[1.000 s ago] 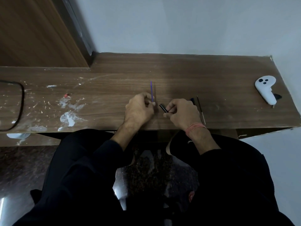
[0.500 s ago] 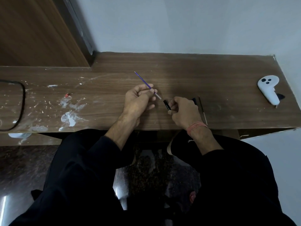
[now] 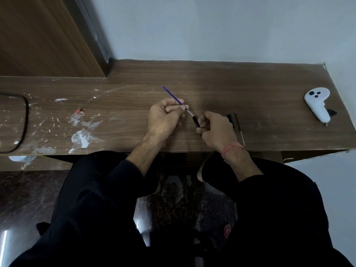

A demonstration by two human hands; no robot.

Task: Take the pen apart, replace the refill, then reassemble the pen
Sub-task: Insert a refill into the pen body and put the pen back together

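My left hand (image 3: 164, 117) pinches a thin blue refill (image 3: 172, 95) that slants up and to the left, its tip pointing away from me. The refill's pale lower end meets the mouth of a black pen barrel (image 3: 196, 121), which my right hand (image 3: 215, 130) grips over the wooden desk (image 3: 212, 83). Most of the barrel is hidden inside my right fist. To the right of that hand lie a small black pen part (image 3: 230, 118) and a second thin dark refill (image 3: 239, 128) on the desk.
A white handheld controller (image 3: 317, 104) lies at the desk's far right near the wall. White paint stains (image 3: 81, 135) and a small red scrap (image 3: 79, 111) mark the left side. A black cable loop (image 3: 24, 120) lies at the far left. My dark-clothed legs are below the desk edge.
The blue refill tilted from upright to a left-leaning slant, and its lower end has closed on the barrel's mouth. Both hands stayed near the desk's centre.
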